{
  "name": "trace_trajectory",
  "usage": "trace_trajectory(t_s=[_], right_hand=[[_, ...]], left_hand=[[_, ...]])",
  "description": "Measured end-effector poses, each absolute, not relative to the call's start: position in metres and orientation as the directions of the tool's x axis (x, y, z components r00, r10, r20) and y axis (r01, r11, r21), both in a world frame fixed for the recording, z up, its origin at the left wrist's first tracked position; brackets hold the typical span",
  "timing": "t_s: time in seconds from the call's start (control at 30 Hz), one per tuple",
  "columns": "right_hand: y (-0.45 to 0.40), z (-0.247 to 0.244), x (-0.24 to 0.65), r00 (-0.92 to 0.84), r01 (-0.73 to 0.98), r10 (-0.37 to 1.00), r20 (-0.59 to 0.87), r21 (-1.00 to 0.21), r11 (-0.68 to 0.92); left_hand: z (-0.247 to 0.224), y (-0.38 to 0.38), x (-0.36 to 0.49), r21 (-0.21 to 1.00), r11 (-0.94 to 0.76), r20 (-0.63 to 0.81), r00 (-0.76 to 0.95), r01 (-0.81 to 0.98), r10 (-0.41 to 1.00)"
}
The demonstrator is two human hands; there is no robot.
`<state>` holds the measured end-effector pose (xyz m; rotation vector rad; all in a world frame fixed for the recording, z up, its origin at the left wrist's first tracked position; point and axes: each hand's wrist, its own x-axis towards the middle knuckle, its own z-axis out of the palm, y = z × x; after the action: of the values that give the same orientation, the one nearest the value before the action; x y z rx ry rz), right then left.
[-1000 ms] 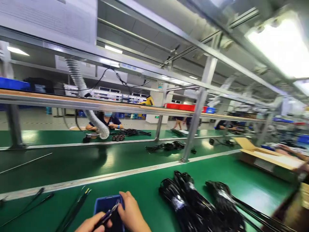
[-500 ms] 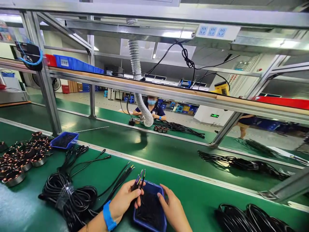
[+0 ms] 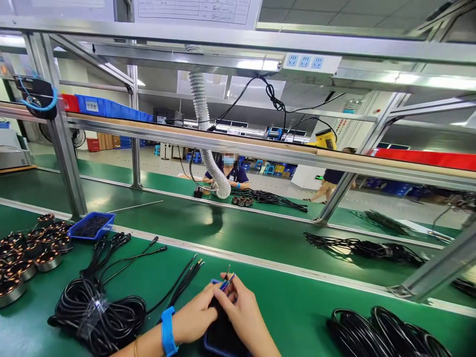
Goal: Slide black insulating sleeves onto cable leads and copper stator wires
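My left hand (image 3: 197, 312), with a blue band on its wrist, is closed around black cables whose stripped ends show coloured wires (image 3: 227, 282). My right hand (image 3: 243, 310) has its fingers and thumb pinched on those wire ends, touching the left hand. Whether a small piece is also between its fingers is hidden. Beneath both hands lies a blue tray (image 3: 217, 347) of small black pieces, mostly covered by them. Left of my hands, more black cable ends (image 3: 188, 277) lie on the green bench, near a taped coil of black cable (image 3: 100, 317).
Copper-wound stators (image 3: 46, 260) crowd the far left beside another blue tray (image 3: 107, 225). Coiled black cables (image 3: 386, 332) lie at the right. A metal frame upright (image 3: 67, 148) and a flexible duct (image 3: 203, 109) stand ahead. Across the bench sits a person (image 3: 236, 173).
My right hand has left the tray's right side and moved left to the wire ends in my left hand. The view has shifted slightly. A person in the background has moved left.
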<state>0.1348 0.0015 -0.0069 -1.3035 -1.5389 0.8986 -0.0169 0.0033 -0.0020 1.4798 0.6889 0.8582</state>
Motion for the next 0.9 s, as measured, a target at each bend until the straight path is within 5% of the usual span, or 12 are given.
trace_trajectory(t_s=[0.17,0.33,0.4,0.47,0.6,0.73,0.9], right_hand=[[0.002,-0.024,0.131,-0.053,0.053,0.994,0.100,-0.993,0.103],[-0.004,-0.018,0.136,0.020,-0.105,0.992,0.122,-0.987,0.123],[-0.004,-0.015,0.143,0.045,-0.023,0.987,0.157,-0.987,0.158],[-0.004,-0.014,0.152,0.100,0.234,0.974,0.203,-0.956,0.175],[-0.006,-0.016,0.157,-0.120,0.816,0.966,0.228,-0.531,0.227],[-0.007,-0.027,0.142,-0.293,0.930,0.950,0.107,-0.198,0.309],[-0.007,-0.046,0.137,-0.274,0.952,0.956,0.105,-0.112,0.285]], left_hand=[[-0.006,0.008,-0.025,0.978,0.160,-0.059,0.550,-0.137,0.833],[-0.005,0.014,-0.029,0.962,0.213,-0.101,0.500,-0.171,0.860],[-0.007,0.016,-0.028,0.958,0.219,-0.110,0.465,-0.188,0.879],[-0.009,0.016,-0.027,0.954,0.214,-0.115,0.406,-0.209,0.907],[-0.020,0.013,-0.026,0.942,0.192,-0.122,0.252,-0.275,0.960],[-0.033,0.007,-0.023,0.937,0.232,-0.166,0.252,-0.261,0.954],[-0.039,0.002,-0.019,0.934,0.266,-0.185,0.314,-0.238,0.931]])
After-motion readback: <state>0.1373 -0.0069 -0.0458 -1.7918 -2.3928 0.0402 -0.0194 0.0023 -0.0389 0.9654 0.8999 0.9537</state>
